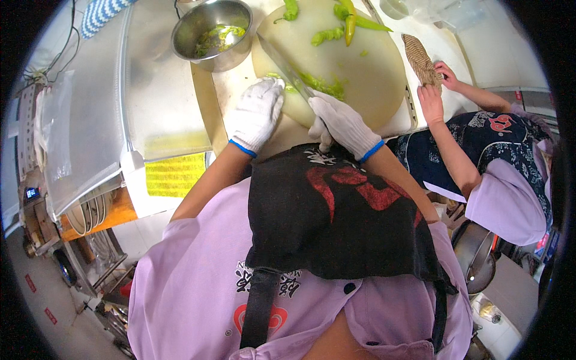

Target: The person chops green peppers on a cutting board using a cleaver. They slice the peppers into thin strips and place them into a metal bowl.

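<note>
On a round cutting board (pixel 378 76), my right hand (pixel 344 119), in a white knit glove, grips the handle of a kitchen knife (pixel 284 66). The blade points up and to the left, with cut green pepper pieces (pixel 321 85) on both sides of it. My left hand (pixel 259 112), gloved too, rests at the board's left edge beside the pieces, its fingers bent; what lies under them is hidden. A steel bowl (pixel 245 33) with pepper bits in it stands at the upper left. Whole green peppers (pixel 327 36) and a yellowish pepper (pixel 349 27) lie at the board's far side.
At the right, a co-worker's hands (pixel 432 96) hold a striped brown cloth (pixel 420 58) near the board. A clear plastic container (pixel 395 8) stands at the upper right. Plastic sheeting (pixel 85 112) hangs at the left, above plates (pixel 92 211) on a shelf.
</note>
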`<state>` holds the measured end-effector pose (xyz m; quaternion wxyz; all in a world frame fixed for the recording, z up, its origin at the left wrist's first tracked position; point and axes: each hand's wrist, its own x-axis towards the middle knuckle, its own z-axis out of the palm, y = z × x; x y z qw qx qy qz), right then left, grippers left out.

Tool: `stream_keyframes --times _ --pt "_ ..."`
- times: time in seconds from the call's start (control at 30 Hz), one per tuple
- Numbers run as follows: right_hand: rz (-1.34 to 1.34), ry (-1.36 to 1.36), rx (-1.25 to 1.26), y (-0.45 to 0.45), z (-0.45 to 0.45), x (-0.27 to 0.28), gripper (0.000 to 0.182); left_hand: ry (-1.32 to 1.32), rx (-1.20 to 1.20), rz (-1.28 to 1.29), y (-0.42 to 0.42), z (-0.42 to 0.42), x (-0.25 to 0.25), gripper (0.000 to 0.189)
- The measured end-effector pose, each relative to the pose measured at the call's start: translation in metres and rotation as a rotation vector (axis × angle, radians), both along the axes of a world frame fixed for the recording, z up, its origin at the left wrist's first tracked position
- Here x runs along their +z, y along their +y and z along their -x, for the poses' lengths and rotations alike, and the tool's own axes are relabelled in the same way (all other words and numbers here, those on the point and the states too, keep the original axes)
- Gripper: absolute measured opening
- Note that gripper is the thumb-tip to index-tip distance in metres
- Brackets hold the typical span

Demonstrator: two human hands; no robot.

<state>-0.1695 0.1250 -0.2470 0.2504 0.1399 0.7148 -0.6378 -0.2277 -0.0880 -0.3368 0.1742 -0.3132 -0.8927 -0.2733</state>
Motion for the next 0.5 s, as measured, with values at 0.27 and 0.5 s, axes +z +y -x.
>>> stream_keyframes --times 0.27,0.5 --pt "0.114 -0.043 -0.154 0.031 -0.014 -0.017 0.065 0.008 -0.104 0.046 0.001 0.005 0.002 0.036" --pt "0.107 0.025 -0.102 0.037 -0.017 -0.016 0.067 -0.016 0.022 0.152 0.003 0.015 0.015 0.056"
